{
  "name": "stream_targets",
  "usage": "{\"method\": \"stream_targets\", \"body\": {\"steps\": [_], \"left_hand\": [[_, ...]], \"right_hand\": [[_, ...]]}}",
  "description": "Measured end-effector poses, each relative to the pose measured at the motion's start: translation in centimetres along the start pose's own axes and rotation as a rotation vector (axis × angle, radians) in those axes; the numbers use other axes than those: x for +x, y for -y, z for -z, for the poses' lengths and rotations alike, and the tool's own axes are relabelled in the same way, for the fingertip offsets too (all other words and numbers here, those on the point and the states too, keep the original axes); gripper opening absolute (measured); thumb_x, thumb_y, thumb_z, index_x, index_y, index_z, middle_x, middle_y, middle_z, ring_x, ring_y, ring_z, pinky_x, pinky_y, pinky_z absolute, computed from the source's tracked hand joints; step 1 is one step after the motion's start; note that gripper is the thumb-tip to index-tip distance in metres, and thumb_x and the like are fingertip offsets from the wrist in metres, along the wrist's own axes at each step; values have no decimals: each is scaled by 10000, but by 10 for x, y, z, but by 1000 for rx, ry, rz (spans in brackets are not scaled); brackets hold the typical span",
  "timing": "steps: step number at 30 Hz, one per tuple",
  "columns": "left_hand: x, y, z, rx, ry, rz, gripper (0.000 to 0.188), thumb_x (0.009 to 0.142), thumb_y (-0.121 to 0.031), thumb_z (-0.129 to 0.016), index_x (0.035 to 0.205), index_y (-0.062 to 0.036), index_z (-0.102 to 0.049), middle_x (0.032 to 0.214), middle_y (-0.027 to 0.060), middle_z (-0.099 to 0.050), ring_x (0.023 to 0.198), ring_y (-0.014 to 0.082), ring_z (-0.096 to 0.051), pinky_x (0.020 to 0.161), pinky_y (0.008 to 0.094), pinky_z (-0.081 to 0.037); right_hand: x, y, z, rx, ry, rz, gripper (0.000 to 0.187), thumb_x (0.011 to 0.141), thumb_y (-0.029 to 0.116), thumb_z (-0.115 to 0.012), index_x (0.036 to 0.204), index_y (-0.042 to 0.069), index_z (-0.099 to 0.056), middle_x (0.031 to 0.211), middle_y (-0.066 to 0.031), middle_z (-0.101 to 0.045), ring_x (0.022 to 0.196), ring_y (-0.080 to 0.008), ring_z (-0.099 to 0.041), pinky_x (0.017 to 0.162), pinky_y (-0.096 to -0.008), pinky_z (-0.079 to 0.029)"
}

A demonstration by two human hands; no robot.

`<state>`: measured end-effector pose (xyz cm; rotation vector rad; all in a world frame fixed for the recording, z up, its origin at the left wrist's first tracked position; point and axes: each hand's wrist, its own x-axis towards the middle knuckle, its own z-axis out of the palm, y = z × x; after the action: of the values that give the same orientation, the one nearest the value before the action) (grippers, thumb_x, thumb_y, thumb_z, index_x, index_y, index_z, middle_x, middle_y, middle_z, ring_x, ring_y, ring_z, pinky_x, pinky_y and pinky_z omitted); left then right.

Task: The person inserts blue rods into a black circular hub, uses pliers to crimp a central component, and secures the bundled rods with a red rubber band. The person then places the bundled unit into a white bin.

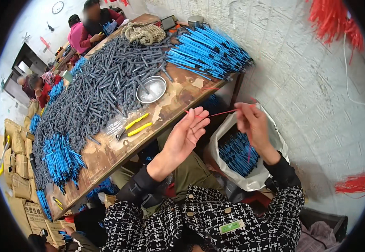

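**Red Thread Stretched Between Two Hands**

Whitewashed brick wall fills the right side, and a long worn wooden workbench [106, 157] runs from 7 o'clock up to 12. Grey rods [106, 80] cover most of its top in a broad heap, with a fanned stack of blue rods [209, 52] at 1 o'clock and a smaller blue pile [60, 157] at 8. Other people sit at the far end of the bench.

Below the bench edge, a white plastic bag [258, 178] stands open at 4 o'clock, holding more blue rods. On the bench lie a round metal bowl [151, 89] and yellow-handled pliers [134, 126], both untouched.

At centre, the left hand [186, 134] is raised palm-up, fingers loosely spread and apart, with one end of a thin red thread [220, 112] at its fingertips. The right hand [254, 124] is pinched shut on the other end — the thread runs taut between them, above the bag.

By my reading, the step in hand is drawing out a single thread. The next move likely calls for a fine, steady pinch from both hands — slack would let it slip.
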<state>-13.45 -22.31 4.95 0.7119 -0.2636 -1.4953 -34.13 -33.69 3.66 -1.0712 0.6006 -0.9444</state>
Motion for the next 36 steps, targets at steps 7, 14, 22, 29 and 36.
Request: {"method": "stream_targets", "body": {"steps": [7, 14, 22, 29, 36], "left_hand": [[2, -56, 12, -48, 221, -293, 321, 1044, -305, -462, 1273, -101, -556, 1272, 81, -627, 1169, 201, -599, 872, 316, -516], [-72, 37, 121, 155, -132, 257, 392, 1003, -282, -566, 1346, -109, -490, 867, -38, -508, 758, 81, -475, 665, 244, -396], [17, 8, -9, 238, 407, 91, 373, 1056, -347, -449, 1276, -65, -556, 738, -47, -474, 604, 46, -413, 579, 209, -354], [82, -54, 33, 213, 39, 18, 367, 1062, -318, -421, 1217, -10, -547, 942, 87, -683, 796, 159, -654, 733, 281, -556], [229, -97, 58, 498, -215, 166, 350, 1037, -169, -368, 1142, 111, -551, 1187, 278, -610, 1080, 411, -632, 929, 478, -562]], "right_hand": [[25, 49, 31, -403, -80, 644, 301, 1016, 225, -555, 1093, -44, -665, 882, -42, -654, 673, -56, -541, 568, -214, -408], [25, 21, 41, -234, -207, 85, 264, 987, 200, -589, 1064, -28, -697, 847, -27, -685, 667, -51, -558, 563, -205, -409], [-8, -3, 8, -199, 176, -145, 243, 975, 181, -592, 1013, -29, -709, 787, -68, -700, 647, -98, -613, 578, -227, -456], [89, 54, 17, -331, -81, 404, 245, 1004, 197, -553, 980, -8, -685, 804, -40, -650, 643, -78, -545, 586, -208, -405], [336, 78, 41, -900, -120, 732, 266, 984, 241, -523, 997, 5, -646, 928, -113, -678, 876, -195, -626, 789, -326, -479]]}}
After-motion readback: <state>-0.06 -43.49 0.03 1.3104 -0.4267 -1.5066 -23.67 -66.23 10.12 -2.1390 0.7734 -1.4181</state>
